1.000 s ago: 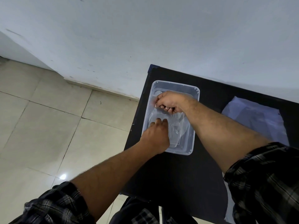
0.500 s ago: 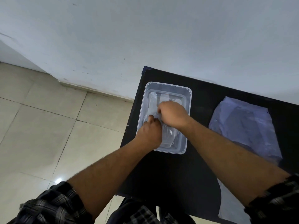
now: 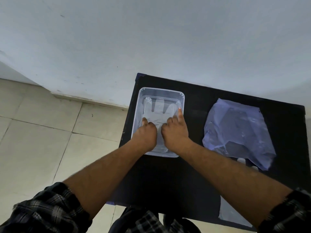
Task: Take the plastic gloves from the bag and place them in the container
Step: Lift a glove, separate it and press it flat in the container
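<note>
Placement looks to be the step in hand: a clear plastic glove [image 3: 159,113] lies flat inside the see-through container [image 3: 182,98] on the black table [image 3: 193,132], and both hands press it down. The left hand [image 3: 146,135] rests at the glove's seven o'clock with fingers curled together on the film; the right hand [image 3: 175,133] sits at five o'clock, knuckles bent, its index finger stretched toward one o'clock along the container's right wall. Neither hand seems to pinch anything. The glove's long axis runs six to twelve o'clock, matching the container's length, fingers pointing to twelve, cuff nearest the person. The bluish bag [image 3: 235,130] lies at three o'clock, well apart from the container. Next, I judge, the hands must lift off without dragging the light film, then reach for the bag.
</note>
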